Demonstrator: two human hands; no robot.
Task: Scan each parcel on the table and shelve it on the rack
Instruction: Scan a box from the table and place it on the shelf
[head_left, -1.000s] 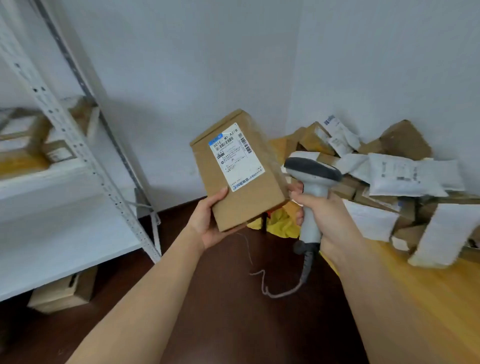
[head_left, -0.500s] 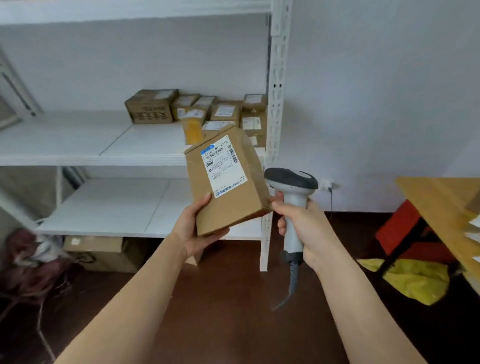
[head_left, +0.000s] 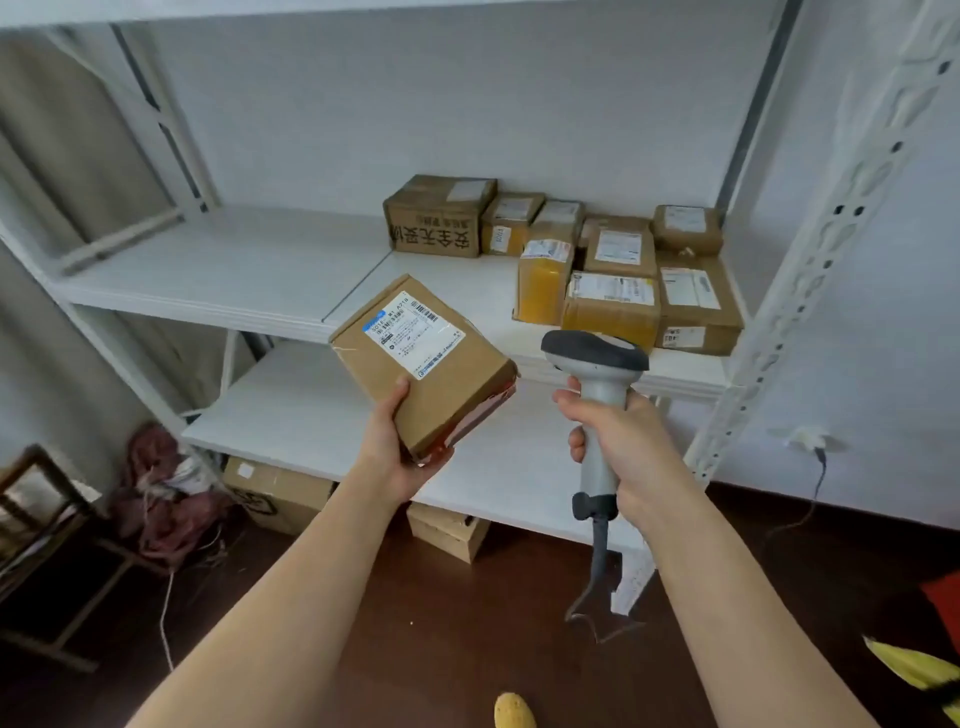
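Observation:
My left hand (head_left: 392, 452) grips a brown cardboard parcel (head_left: 423, 366) by its near corner, label side up, tilted, in front of the white rack (head_left: 218, 275). My right hand (head_left: 621, 447) holds a grey barcode scanner (head_left: 597, 374) by its handle, head up, just right of the parcel; its cable hangs down. Several shelved cardboard parcels (head_left: 613, 260) stand at the right end of the rack's middle shelf. The table is out of view.
The rack's right upright (head_left: 810, 291) stands close to my right hand. Below the lowest shelf (head_left: 311, 400) lie cardboard boxes (head_left: 280, 493). A wooden chair (head_left: 47, 525) and a bundle of cloth (head_left: 166, 488) are at the left on the dark floor.
My view has swung from the parcel-covered table to the rack and come closer to it. The parcel now lies flatter and lower in my left hand. The scanner stays gripped in my right.

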